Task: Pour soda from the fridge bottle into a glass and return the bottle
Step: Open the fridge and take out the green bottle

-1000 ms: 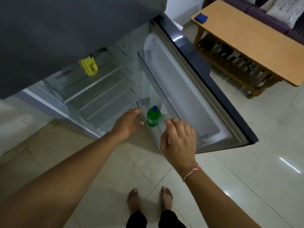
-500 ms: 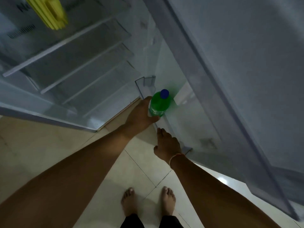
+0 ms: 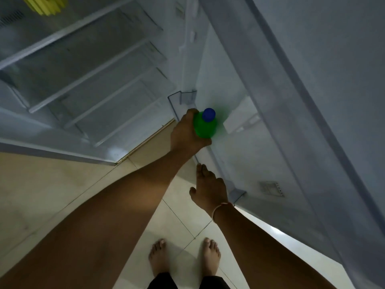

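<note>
A green soda bottle [image 3: 205,126] with a blue cap stands in the bottom shelf of the open fridge door [image 3: 291,122]. My left hand [image 3: 185,134] is wrapped around the bottle's body from the left. My right hand [image 3: 210,186] rests on the front rim of the door shelf [image 3: 237,193], just below the bottle, with fingers loosely together and nothing in it. No glass is in view.
The fridge interior [image 3: 93,65] with several bare glass shelves is at the upper left, and a yellow object [image 3: 49,5] sits on the top one. The open door fills the right side. My bare feet [image 3: 183,257] stand on a tiled floor.
My head has dropped closer to the fridge. My left hand went from beside the bottle to gripping it. My right hand came down onto the door shelf's rim.
</note>
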